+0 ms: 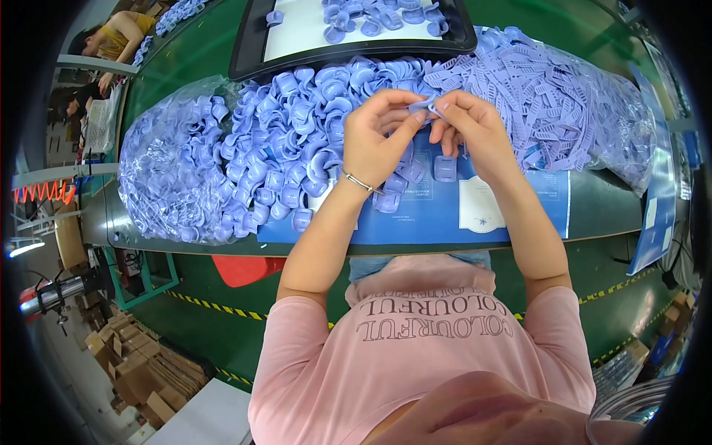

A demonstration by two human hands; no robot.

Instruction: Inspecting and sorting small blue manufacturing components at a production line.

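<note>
My left hand (380,137), a metal bangle on its wrist, pinches a small lavender-blue plastic piece (421,106) between thumb and fingers. Close against it, my right hand (476,132) has its thumb and forefinger closed on the same piece; fingers hide most of its shape. To the left lies a heap of curved lavender plastic parts (297,122). On the right is a pile of flat slotted lavender strips (545,104). Below my hands a single curved part (445,168) rests on the blue printed sheet (415,230), beside several others near my left wrist.
A black-rimmed tray (356,52) with several curved parts stands at the far side. Clear plastic bags (174,174) hold more parts at both ends. The table's near edge runs before my body. A red stool (248,270) sits below it. Another person (119,37) works at far left.
</note>
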